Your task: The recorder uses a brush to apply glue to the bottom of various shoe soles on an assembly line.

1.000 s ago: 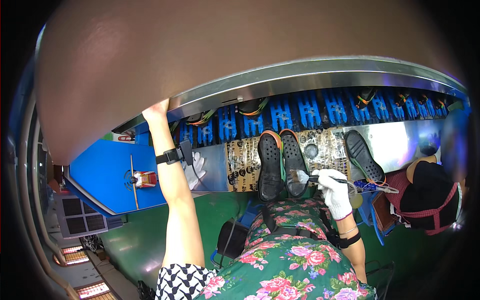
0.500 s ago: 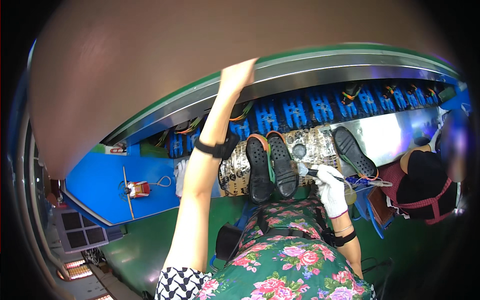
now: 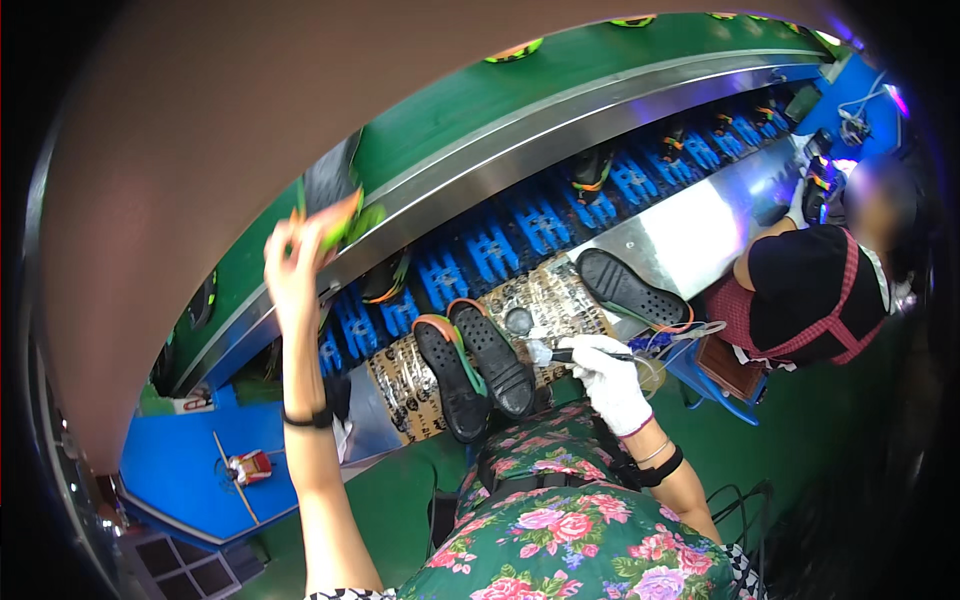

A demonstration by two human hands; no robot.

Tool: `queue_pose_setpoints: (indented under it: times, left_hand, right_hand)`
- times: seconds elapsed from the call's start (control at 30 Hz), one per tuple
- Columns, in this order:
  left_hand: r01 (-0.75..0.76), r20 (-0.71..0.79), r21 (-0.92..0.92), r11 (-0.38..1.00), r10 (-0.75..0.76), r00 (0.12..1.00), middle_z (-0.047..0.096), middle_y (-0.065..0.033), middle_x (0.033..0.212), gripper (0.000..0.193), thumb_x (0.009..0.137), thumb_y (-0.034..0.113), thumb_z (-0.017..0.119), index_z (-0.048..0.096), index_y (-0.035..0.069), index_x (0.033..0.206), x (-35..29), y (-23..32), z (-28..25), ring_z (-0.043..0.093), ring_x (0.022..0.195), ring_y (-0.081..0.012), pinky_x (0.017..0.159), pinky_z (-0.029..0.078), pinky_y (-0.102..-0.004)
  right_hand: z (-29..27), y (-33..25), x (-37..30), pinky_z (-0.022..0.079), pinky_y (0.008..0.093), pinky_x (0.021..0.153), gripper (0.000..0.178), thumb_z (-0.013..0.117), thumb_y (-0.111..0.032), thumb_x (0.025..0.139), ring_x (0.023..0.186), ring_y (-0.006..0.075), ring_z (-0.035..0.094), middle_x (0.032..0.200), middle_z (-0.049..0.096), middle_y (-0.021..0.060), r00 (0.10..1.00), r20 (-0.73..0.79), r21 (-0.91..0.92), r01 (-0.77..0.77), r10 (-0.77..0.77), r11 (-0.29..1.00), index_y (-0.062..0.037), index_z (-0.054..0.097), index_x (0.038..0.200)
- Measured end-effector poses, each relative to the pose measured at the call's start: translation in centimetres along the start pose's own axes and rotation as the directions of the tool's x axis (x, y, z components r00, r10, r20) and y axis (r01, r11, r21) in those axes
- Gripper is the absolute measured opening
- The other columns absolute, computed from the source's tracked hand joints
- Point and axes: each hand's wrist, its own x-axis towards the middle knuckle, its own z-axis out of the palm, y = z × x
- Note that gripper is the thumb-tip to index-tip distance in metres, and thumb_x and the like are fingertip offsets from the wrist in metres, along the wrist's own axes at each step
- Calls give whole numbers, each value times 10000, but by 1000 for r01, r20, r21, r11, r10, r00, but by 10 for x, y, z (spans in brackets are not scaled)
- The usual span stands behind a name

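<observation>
My bare left hand (image 3: 293, 262) reaches over the green upper belt. Its fingers close on a blurred grey shoe (image 3: 345, 215) with orange and green edging. Nearer to me, my right hand (image 3: 610, 385) wears a white glove and grips a brush (image 3: 545, 352) by its dark handle, pale bristles pointing left. Just left of the bristles, two black shoe soles with orange and green rims lie side by side, a left sole (image 3: 452, 385) and a right sole (image 3: 497, 362). They rest on a tape-covered cardboard strip (image 3: 405, 385). A small round cup (image 3: 519, 321) sits beyond the brush.
Another black sole (image 3: 625, 285) lies to the right on the metal ledge. Behind runs a lower conveyor with blue holders (image 3: 545, 225), some bearing shoes. The steel rail (image 3: 560, 125) edges the upper belt. A co-worker (image 3: 800, 280) sits at right; a blue table (image 3: 180, 490) stands at left.
My left hand has moved left from the steel rail and now has a shoe in it. The view has turned, showing more of the upper belt. The brush stays in my right hand.
</observation>
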Motion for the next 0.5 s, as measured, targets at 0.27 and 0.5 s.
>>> queue_pose_setpoints:
  times: [0.27, 0.5]
  left_hand:
    - [81, -65, -388, 918, -115, 991, 498, -134, 1459, 718, 827, 49, 650, 427, 35, 1510, -143, 19, 9, 493, 1391, -280, 1194, 362, -419]
    - [672, 408, -643, 366, -579, 706, 756, -160, 937, 301, 848, 216, 653, 721, -36, 999, -141, -26, 36, 732, 853, -287, 847, 587, -387]
  right_hand:
    - [32, -27, -10, 566, 247, 664, 227, 678, -27, 883, 747, 137, 672, 1055, 762, 144, 998, 69, -20, 14, -12, 1000, 26, 727, 1098]
    - [85, -61, -16, 570, 260, 744, 246, 702, 4, 872, 865, 174, 711, 1066, 762, 153, 951, 291, 4, 109, -105, 994, 44, 742, 1112]
